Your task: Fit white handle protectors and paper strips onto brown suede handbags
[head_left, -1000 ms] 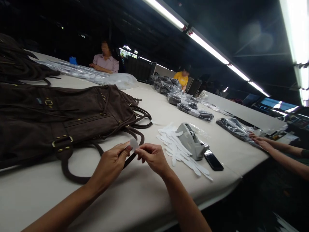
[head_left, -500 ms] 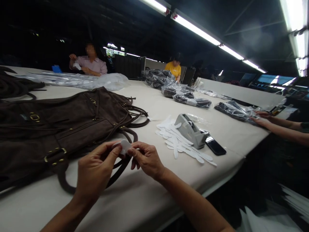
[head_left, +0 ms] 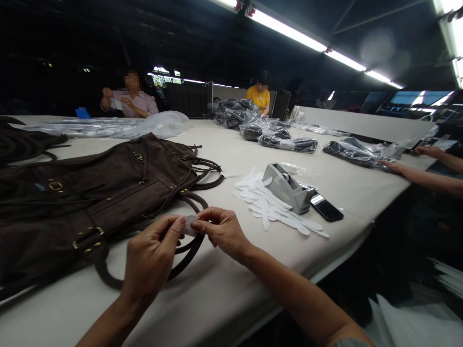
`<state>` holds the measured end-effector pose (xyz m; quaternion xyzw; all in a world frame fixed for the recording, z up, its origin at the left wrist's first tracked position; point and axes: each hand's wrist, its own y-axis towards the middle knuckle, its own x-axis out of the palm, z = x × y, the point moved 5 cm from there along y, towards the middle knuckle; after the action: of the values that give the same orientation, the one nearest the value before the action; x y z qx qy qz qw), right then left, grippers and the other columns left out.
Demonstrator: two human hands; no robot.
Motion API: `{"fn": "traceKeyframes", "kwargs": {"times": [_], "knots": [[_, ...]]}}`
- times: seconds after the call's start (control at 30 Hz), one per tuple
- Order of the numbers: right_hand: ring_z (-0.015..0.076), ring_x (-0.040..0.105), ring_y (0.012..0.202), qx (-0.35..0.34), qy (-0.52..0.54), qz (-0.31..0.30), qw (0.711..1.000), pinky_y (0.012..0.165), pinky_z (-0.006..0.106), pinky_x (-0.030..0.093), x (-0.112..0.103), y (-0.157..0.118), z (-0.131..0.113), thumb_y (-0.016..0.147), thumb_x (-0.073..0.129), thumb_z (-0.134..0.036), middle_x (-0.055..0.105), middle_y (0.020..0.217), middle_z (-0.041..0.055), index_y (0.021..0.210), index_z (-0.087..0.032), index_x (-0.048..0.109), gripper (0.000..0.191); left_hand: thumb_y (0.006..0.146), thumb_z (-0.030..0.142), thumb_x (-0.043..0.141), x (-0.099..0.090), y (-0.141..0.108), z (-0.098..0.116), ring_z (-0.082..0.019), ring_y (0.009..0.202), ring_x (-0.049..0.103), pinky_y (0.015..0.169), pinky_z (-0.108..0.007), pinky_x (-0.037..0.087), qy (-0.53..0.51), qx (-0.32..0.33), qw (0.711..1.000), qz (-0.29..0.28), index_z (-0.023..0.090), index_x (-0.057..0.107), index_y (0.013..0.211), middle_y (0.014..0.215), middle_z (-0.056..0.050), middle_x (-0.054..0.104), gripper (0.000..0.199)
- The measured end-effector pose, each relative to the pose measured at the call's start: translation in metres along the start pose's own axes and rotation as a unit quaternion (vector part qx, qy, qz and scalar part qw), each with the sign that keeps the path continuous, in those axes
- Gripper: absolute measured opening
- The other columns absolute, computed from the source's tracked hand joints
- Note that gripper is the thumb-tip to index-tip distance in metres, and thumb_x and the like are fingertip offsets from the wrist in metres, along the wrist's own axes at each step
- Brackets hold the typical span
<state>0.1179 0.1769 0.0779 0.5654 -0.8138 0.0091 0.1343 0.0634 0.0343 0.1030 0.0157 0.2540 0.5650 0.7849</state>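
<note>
My left hand (head_left: 152,255) and my right hand (head_left: 222,231) meet above the table, both pinching a small white oval piece (head_left: 190,225), possibly paper or fabric. Just under my hands lie the looped dark brown handles (head_left: 188,255) of a brown suede bag (head_left: 83,197) with brass buckles and studs. The bag lies flat on the cream table (head_left: 217,299). To my right are a pile of white serrated strips (head_left: 269,205), a grey tape dispenser (head_left: 285,188) and a black phone (head_left: 325,209).
A co-worker's hands (head_left: 415,161) reach in at the right beside a plastic-wrapped black item (head_left: 356,152). More bagged black goods (head_left: 287,142) stand further along. A long clear plastic bundle (head_left: 108,127) lies at the far left, and two people sit across the table.
The view has tilted and levelled a little. My hands stay together on the white piece, slightly further from the bag's buckle. The co-worker's hands have drawn back toward the right.
</note>
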Motion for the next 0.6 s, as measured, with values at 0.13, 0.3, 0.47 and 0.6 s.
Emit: {"fn": "traceKeyframes", "kwargs": {"times": [0.13,0.3,0.47,0.6], "knots": [[0.0049,0.039,0.042,0.001,-0.008,-0.019,1.0,0.036,0.02,0.027,0.002,-0.001,0.001,0.068,0.08,-0.047,0.059,0.059,-0.0031,0.079,-0.015,0.074,0.034,0.082,0.054,0.062,-0.001,0.001,0.0,-0.014,0.061,0.059,0.057,-0.024,0.05,-0.023,-0.016,1.0,-0.007,0.023,0.072,0.089,0.065,0.004,0.064,0.033],[0.0055,0.039,0.044,0.017,-0.06,-0.042,0.997,0.039,0.02,0.026,0.004,-0.002,0.001,0.069,0.079,-0.05,0.052,0.054,-0.0046,0.069,-0.014,0.067,0.037,0.091,0.039,0.058,-0.001,-0.002,0.01,-0.012,0.066,0.062,0.069,-0.024,0.048,0.063,0.145,0.987,0.022,0.022,0.07,0.086,0.074,0.004,0.067,0.021],[0.008,0.045,0.054,-0.025,-0.074,-0.025,0.997,0.05,0.021,0.036,0.004,-0.003,0.002,0.074,0.076,-0.047,0.054,0.06,-0.0042,0.068,-0.016,0.058,0.036,0.091,0.017,0.058,0.002,-0.014,0.029,-0.015,0.075,0.065,0.073,-0.026,0.047,0.181,0.371,0.908,0.066,0.014,0.066,0.09,0.083,-0.003,0.069,0.008],[0.0097,0.048,0.059,-0.073,-0.131,0.021,0.989,0.054,0.022,0.039,0.002,-0.006,0.003,0.077,0.074,-0.038,0.055,0.065,-0.0041,0.07,-0.018,0.053,0.03,0.085,0.005,0.061,0.01,-0.023,0.031,-0.018,0.075,0.065,0.072,-0.029,0.048,0.235,0.469,0.849,0.066,0.01,0.065,0.098,0.083,-0.008,0.069,0.015]]}}
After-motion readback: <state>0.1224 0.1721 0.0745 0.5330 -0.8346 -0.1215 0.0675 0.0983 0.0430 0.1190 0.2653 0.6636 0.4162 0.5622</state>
